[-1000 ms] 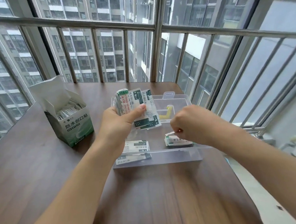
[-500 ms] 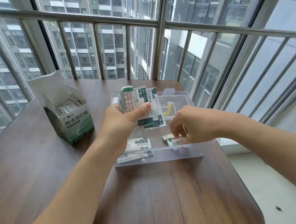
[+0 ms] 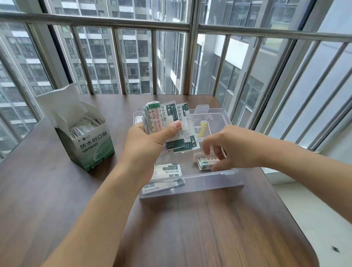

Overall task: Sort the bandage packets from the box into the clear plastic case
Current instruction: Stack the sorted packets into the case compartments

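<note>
Left hand: thumb and fingers clamp a fan of bandage packets, held above the case.
Right hand: fingers loosely curled, tips at a small packet stack in case; real grip, can't tell.
Case: clear, open, bench centre, towards right edge; flat packets in near-left part.
Box: open, near bench left edge, more packets inside.

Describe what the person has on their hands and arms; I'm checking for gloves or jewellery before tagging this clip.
Nothing is worn. The left hand and right hand are bare, with no gloves, rings, watch or bracelet visible. Both forearms are bare too, with no sleeve showing as far as the frame edges. The nails look short and unpainted.
</note>
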A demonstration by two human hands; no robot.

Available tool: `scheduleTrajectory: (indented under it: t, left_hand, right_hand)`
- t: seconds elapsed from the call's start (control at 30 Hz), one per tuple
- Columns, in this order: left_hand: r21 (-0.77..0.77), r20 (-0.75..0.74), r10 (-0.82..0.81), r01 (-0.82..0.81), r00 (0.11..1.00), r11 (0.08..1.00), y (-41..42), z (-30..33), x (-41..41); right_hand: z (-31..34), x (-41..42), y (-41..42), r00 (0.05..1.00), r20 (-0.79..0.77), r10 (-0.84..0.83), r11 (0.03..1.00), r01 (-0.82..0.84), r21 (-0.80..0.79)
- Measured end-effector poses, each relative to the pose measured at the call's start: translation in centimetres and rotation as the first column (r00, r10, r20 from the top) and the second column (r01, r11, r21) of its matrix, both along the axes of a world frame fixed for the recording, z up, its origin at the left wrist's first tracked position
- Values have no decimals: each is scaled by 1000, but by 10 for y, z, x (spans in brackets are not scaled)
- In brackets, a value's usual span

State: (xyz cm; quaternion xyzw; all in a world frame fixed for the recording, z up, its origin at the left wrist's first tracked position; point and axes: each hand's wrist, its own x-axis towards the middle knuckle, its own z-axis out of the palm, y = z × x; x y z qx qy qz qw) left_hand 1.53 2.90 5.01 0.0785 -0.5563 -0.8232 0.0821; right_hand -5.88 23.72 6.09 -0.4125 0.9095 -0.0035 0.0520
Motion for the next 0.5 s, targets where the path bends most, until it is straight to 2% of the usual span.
scheduleTrajectory:
  t: [0.07, 0.27, 0.5]
  left_hand:
    - [-4, -1, 3, -3, 1000, 1000, 0, 0, 0]
    - [3, 8, 11, -11, 1000, 1000, 1, 1, 0]
    - [8, 9, 1, -1, 1000, 1000, 1, 1, 0]
  right_hand:
    - [2, 0, -1, 1000, -21, -1, 999, 2, 34]
    - [-2, 0, -3, 966, -247, 69, 997, -60, 44]
    - [-7, -7, -8, 981, -188, 51, 996, -37, 75]
